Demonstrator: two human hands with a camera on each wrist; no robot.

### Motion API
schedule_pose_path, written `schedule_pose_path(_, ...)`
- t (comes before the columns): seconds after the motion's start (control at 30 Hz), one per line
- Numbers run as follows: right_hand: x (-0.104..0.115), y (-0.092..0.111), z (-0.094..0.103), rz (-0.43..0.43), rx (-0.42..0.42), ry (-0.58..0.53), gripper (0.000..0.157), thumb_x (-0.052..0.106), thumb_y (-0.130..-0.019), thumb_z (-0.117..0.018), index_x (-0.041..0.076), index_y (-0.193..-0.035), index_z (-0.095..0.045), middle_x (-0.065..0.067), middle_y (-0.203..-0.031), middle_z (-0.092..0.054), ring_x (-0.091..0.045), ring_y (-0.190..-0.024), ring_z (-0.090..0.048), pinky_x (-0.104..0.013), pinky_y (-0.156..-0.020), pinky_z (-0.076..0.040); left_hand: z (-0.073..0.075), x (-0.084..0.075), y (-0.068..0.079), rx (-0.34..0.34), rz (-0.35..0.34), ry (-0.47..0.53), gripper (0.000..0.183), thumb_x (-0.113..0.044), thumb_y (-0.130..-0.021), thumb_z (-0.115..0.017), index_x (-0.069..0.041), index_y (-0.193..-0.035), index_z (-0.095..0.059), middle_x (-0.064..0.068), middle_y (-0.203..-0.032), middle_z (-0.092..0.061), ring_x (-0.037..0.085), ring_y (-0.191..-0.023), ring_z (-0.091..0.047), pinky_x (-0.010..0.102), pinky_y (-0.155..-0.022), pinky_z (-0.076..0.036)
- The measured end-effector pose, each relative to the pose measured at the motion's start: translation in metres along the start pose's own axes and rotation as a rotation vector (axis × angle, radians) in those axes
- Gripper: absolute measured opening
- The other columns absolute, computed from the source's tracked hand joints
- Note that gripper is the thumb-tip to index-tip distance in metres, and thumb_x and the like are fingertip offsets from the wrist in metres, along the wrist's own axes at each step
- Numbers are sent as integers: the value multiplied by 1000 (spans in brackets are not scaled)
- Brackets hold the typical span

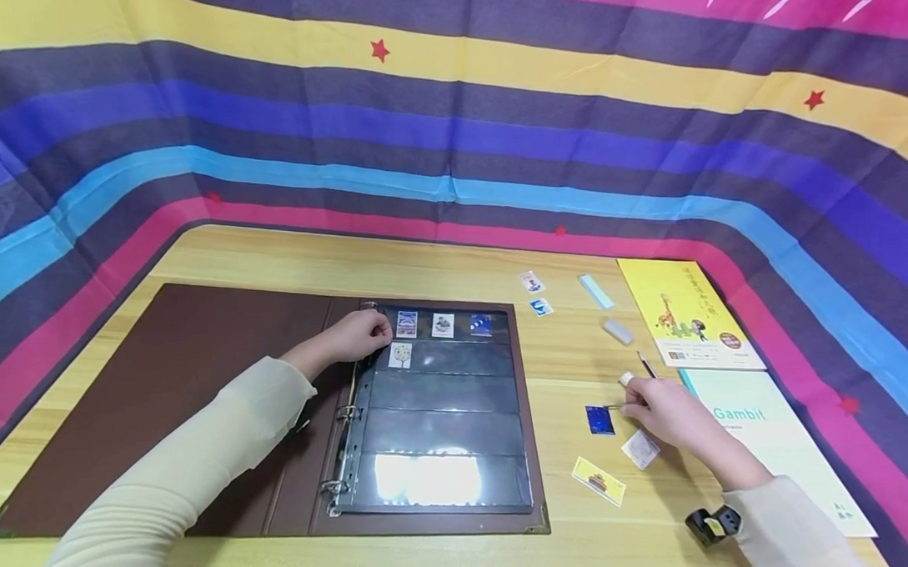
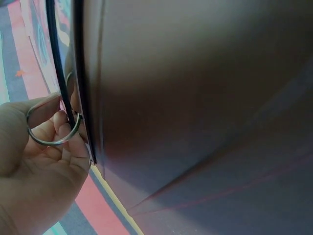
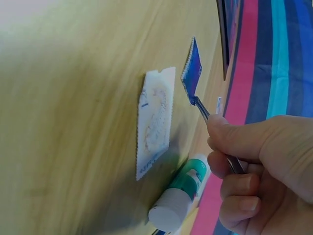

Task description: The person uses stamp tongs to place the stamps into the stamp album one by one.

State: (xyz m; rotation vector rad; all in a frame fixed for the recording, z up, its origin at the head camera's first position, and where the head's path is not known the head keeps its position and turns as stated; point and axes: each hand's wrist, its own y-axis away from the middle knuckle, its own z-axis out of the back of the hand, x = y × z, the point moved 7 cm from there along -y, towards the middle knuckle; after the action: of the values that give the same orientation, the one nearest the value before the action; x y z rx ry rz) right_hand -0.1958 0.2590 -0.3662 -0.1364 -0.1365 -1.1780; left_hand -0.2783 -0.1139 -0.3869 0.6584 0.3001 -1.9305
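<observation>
Currently, the right hand (image 1: pixel 660 412) grips a pair of tweezers (image 3: pixel 202 108) between curled fingers and thumb; the right wrist view shows the tips closed on one corner of the blue stamp (image 3: pixel 192 73), a contact that the head view renders only as a thin line. In the head view, the blue stamp is located over the tabletop (image 1: pixel 563 387), right of the ring binder (image 1: pixel 528 419), with a pale stamp (image 1: pixel 639 449) and a yellow stamp (image 1: pixel 599 480) nearer the wearer. The right wrist view also exposes a green-and-white tube (image 3: pixel 183 188) lying beside the pale stamp; the head view presents only its white end, partly behind the right hand. The left hand (image 1: pixel 358 334) is positioned at the upper inner corner of the black pocket page (image 1: pixel 450 392), fingers curled. The left wrist view adds a metal ring (image 2: pixel 55 143) in front of those fingers, which touch the page edge; whether they pinch it cannot be determined. Only the head view shows the page contents: three stamps in the top row and a tree stamp (image 1: pixel 401 355) at the left of the second.
</observation>
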Motion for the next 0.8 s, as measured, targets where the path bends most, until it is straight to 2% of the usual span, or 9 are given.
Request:
schedule_pose_path(0.17,2,-4,7,0,-34,-22,17,13,-70,-64,15,-62,-49,8,-53,-40,-8,-47,-35,-24,-45,-30,-1,0,0,4,-4,4,10,-10,-81,-48,-5,-78,-56,2,-70,-50,15,-61,-45,28,-57,-37)
schedule_pose_path(0.3,11,-20,24,18,-83,-71,10,12,-72,-62,11,-68,-54,6,-56,-46,-7,-47,-38,-25,-45,-33,0,0,0,7,-7,-1,10,-9,-81,-48,-5,-78,-56,2,-70,-49,15,-61,-44,28,-57,-37)
schedule_pose_path(0.43,32,-49,41,57,-121,-87,10,15,-74,-61,9,-69,-54,5,-59,-49,-9,-49,-41,-26,-47,-35,1,0,1,7,2,-2,11,-10,-82,-48,-5,-77,-56,2,-70,-49,15,-61,-44,28,-57,-37)
schedule_pose_path(0.57,62,-85,48,73,-123,-106,13,18,-76,-59,9,-70,-53,2,-61,-50,-12,-52,-42,-28,-50,-36,0,1,1,8,9,0,11,-10,-82,-47,-5,-77,-56,2,-70,-50,15,-61,-44,28,-57,-37)
schedule_pose_path(0.8,117,-141,35,100,-126,-136,14,20,-76,-59,9,-69,-54,1,-63,-52,-13,-55,-45,-30,-58,-38,0,1,-1,5,14,-10,11,-10,-82,-47,-6,-77,-56,2,-69,-50,15,-60,-44,27,-56,-37)
